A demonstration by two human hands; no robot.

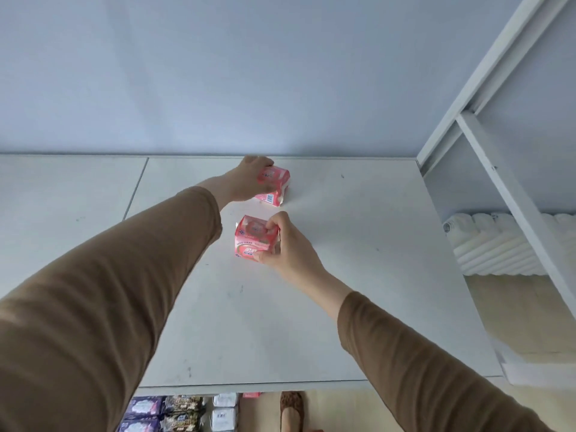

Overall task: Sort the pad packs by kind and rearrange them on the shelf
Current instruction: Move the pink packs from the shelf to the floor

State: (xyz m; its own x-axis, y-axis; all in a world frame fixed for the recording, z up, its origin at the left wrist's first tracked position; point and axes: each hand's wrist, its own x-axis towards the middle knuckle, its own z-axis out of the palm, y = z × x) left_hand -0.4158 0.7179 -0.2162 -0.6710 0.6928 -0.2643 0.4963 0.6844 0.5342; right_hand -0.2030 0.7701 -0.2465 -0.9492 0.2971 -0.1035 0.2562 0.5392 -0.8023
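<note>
A: Pad packs first: what do yours look like?

B: You've got two of the same kind, small blocky packs in glossy pink wrap with white and red print on the faces. The lettering is too small to read. The far pack [273, 186] shows a white end flap and a small label low on its near side. The near pack [254, 237] has a round pink design on top and a lighter band across its front.

A: Where do they sit?

B: Both are on the white top shelf [358, 275], about midway across it. The far pack is close to the back wall, the near one just in front of it with a small gap between them.

A: And your hands?

B: Your left hand [246, 182] is closed around the far pack from its left side, fingers curled over the top. Your right hand [286, 241] grips the near pack from the right, thumb on the front, fingers over the top edge. Both sleeves are brown.

A: Anything else?

B: Below the shelf's near edge, more packs [184, 413] show in purple, dark and white wrappers. To the right, a white frame [498, 169] stands before a row of white rolls [492, 244].
</note>
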